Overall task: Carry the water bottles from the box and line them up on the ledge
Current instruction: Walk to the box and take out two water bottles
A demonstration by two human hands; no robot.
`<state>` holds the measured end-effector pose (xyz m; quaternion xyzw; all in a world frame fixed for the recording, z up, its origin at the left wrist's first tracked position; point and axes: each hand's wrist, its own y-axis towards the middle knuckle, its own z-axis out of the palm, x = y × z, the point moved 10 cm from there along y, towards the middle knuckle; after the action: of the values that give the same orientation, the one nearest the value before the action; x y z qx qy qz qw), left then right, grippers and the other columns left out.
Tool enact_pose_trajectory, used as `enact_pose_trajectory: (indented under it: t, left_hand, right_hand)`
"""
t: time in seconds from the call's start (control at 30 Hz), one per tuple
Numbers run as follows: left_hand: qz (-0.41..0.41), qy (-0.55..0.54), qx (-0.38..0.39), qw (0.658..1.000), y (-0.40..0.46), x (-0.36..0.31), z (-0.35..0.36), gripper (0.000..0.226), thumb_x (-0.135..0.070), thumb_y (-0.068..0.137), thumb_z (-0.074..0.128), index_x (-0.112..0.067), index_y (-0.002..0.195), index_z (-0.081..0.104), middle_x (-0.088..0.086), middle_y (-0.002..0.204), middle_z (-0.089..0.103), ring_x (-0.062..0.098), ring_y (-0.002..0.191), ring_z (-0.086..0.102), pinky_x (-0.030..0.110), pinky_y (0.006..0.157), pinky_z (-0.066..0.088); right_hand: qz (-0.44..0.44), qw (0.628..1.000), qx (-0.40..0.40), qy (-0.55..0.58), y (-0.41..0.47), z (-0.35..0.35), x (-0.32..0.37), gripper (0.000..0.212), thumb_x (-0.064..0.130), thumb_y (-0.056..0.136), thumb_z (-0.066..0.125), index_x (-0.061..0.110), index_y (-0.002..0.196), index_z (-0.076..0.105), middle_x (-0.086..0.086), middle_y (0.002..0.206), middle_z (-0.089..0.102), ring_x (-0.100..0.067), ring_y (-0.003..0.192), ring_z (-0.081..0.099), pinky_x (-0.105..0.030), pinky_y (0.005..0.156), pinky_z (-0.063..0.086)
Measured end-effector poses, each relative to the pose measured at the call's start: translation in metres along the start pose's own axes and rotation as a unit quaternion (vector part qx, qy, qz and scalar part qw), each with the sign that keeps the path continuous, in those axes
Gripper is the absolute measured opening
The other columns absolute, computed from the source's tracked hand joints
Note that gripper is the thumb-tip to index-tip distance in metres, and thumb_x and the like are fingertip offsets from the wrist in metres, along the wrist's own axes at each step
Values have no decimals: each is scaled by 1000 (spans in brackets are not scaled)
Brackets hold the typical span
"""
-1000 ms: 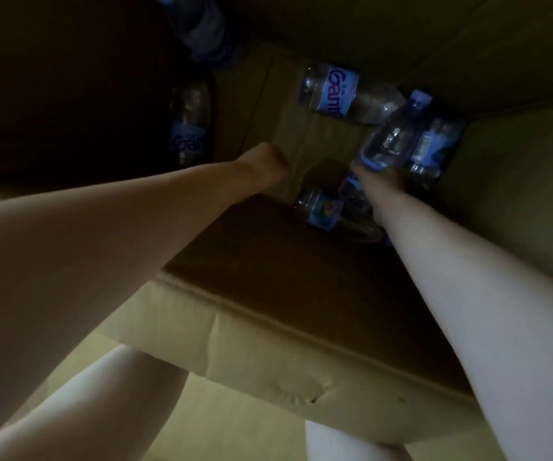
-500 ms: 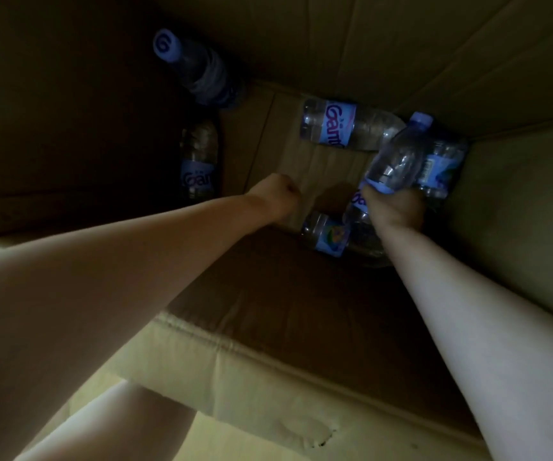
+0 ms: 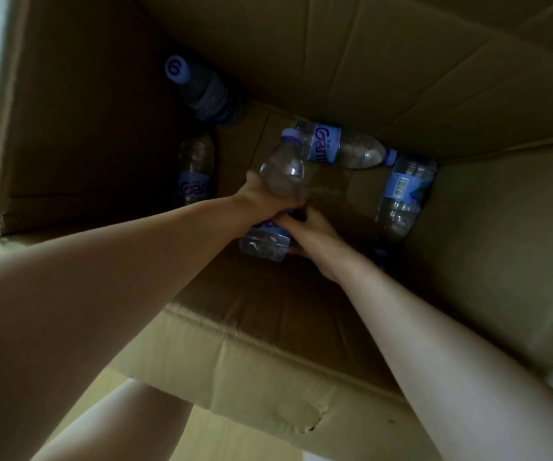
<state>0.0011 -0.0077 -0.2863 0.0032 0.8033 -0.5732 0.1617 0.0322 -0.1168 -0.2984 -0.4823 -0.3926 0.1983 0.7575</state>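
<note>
Cardboard walls are closing us in on every side as we are leaning over a deep brown box, looking down to its dim floor. We are reaching both arms in, and both hands are meeting on one water bottle, which is tilting with its blue cap up and away from us. Our left hand is curling around the bottle's upper body, while our right hand is gripping it lower down, near the label and base; we are probably using two hands because the box is deep and the reach awkward.

Four more bottles are waiting inside. One capped bottle is standing in the far left corner, a second bottle is lying in shadow along the left wall, a third bottle is lying flat against the far wall, and a fourth bottle is lying in the right corner. We are seeing no ledge from this angle, so much of the carrying seems left.
</note>
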Motion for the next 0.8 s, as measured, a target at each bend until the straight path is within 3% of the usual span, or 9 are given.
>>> enact_pose_trajectory:
  t: [0.1,0.17,0.27,0.37,0.43,0.5,0.6,0.67,0.8]
  left_hand:
    - [-26,-71,-54,996,11,20,-23,88,-31,73,81,-12,141,29,8,125,55,21,109,57,34,89,48]
    - [-51,-132,-78,987,18,33,-34,82,-35,70,83,-12,136,41,9,118,62,23,101,63,37,85,52]
    - [-54,-164,-86,981,31,39,-42,73,-35,71,82,-14,132,47,7,108,65,19,87,65,33,72,53]
    - [-41,-140,-97,985,47,45,-50,79,-36,72,82,-18,136,39,3,111,60,20,93,60,36,81,49]
    - [-27,-138,-96,985,58,48,-50,79,-33,72,82,-18,137,39,3,116,60,20,99,59,37,87,49]
    - [-15,-142,-95,985,67,50,-49,78,-30,71,83,-17,137,42,5,121,61,21,105,61,39,95,49]
    - [-6,-157,-87,984,73,52,-44,77,-27,72,83,-14,137,44,5,125,60,19,108,60,30,89,48]
    - [-4,-172,-75,982,75,54,-40,78,-23,72,83,-14,139,43,5,126,60,18,108,60,28,85,47]
    - [-26,-173,-54,983,74,55,-36,79,-21,73,83,-15,140,42,5,127,59,21,110,59,32,93,48]
  right_hand:
    - [35,994,21,105,12,0,-4,11,33,94,61,29,104,63,7,100,68,-10,99,62,-30,81,51]
    - [57,976,-35,206,27,-18,-2,22,40,93,60,27,111,61,4,105,64,-14,103,59,-31,80,50]
    - [56,930,-122,342,54,-45,16,47,46,90,64,18,127,54,-8,124,58,-25,123,51,-41,93,46]
    - [30,896,-150,417,81,-54,40,42,44,90,64,17,120,54,-14,115,60,-32,116,55,-47,87,49]
    - [12,868,-183,461,94,-59,47,47,36,90,66,13,128,51,-14,120,60,-33,115,55,-49,88,48]
    - [-1,858,-197,475,105,-62,50,47,30,93,63,15,135,47,-14,129,57,-33,120,53,-50,94,44]
    - [-16,868,-184,461,116,-62,53,44,31,97,57,18,137,45,-14,128,55,-32,111,54,-47,86,45]
    - [-9,864,-193,465,125,-66,48,49,37,95,58,16,138,45,-15,132,55,-32,119,52,-46,92,44]
    - [-12,866,-197,460,129,-75,43,46,40,94,58,17,133,51,-14,130,54,-33,115,52,-50,94,45]
